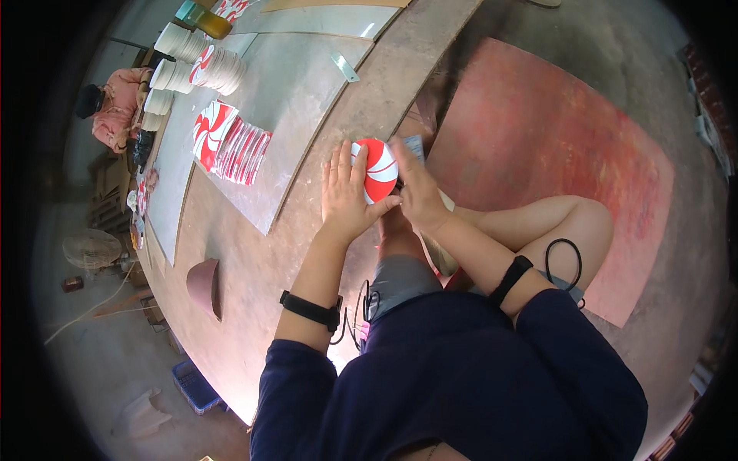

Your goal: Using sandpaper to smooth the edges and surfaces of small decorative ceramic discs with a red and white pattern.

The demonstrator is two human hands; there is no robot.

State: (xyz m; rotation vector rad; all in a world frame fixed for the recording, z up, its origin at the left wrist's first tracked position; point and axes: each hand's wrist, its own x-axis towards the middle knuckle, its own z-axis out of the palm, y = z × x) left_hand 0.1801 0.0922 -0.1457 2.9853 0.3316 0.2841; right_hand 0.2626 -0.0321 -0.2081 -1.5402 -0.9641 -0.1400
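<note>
A round disc [380,175] with a red and white swirl is held between my two hands, over the table's edge near my lap. My left hand [344,188] lies along its left side, fingers extended and thumb reaching across below. My right hand [419,188] curls at the right rim, its thumb close to the left one. What the fingers do beneath the disc is hidden. To the left on the table, a row of red and white printed pieces [244,152] leans beside a swirl-patterned sheet [214,132].
Stacks of white discs [223,73] and a teal-capped bottle [204,19] stand at the far left. A metal strip [344,66] lies on a grey sheet [296,92]. A curved brownish piece [203,288] rests nearer. A person [123,107] sits beyond; a reddish board [553,169] is at right.
</note>
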